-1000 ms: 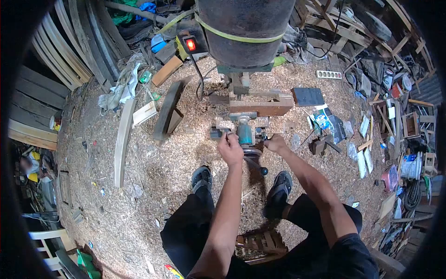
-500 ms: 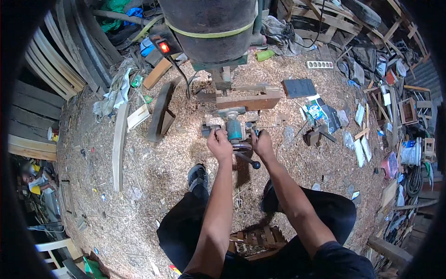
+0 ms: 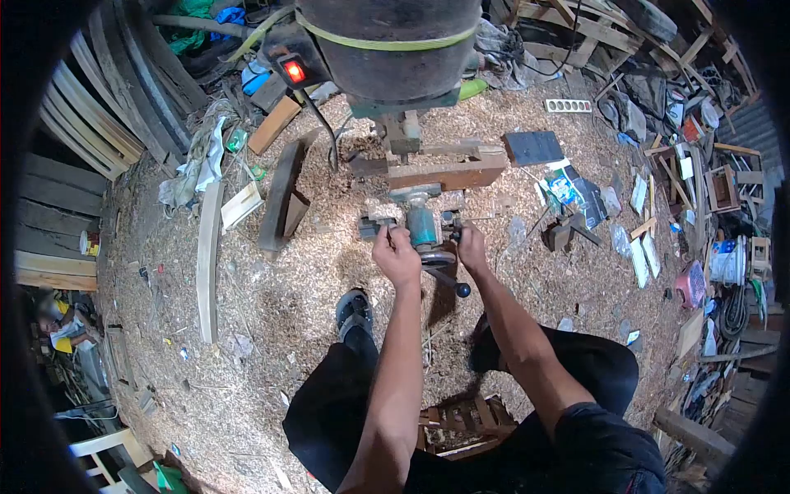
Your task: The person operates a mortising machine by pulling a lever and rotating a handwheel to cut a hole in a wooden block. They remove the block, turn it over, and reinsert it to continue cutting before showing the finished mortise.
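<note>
A bench machine with a dark drum-shaped motor housing stands in front of me, its metal spindle end over a brown wooden workpiece. The workpiece sits at a green metal clamp with a handwheel below it. My left hand is closed on a dark metal handle left of the clamp. On its right side, my right hand is closed around another dark handle, mostly hidden by the fingers. A ball-ended lever sticks out below the handwheel.
A red-lit switch hangs beside the motor. Wood shavings cover the floor. A long board and a dark beam lie to the left. A black block and a power strip lie right. Another person is at far left.
The whole view has shifted slightly, so the machine appears a little further right. Both hands stay at the handles; the right hand sits slightly more apart from the handwheel.
</note>
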Motion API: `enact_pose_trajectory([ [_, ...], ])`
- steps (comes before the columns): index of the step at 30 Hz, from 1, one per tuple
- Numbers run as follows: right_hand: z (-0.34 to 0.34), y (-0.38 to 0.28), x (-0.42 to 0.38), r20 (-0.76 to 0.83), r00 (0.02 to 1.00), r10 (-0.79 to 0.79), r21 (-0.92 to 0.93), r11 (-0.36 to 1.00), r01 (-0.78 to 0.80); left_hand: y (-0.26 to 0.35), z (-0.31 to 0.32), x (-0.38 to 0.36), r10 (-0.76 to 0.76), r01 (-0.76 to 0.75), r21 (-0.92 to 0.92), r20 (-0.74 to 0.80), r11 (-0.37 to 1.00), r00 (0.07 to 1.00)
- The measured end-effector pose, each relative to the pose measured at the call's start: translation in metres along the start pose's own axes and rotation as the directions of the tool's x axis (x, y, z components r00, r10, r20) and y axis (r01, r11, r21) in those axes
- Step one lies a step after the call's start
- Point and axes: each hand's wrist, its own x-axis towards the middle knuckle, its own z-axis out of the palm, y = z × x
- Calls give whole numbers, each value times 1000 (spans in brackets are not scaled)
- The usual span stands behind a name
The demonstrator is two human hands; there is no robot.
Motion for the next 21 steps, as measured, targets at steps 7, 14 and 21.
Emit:
enact_pose_trajectory([
  [7,13,-33,-22,-181,909,375,522,820,-234,7,-1,-1,27,-27,37,7,999,1000],
  [14,2,35,-27,421,806,417,578,562,-592,4,0,-1,36,-36,25,-7,999,999],
  [21,1,-25,-34,-236,956,174,315,944,-94,0,-2,0,-10,10,10,2,1000,1000],
])
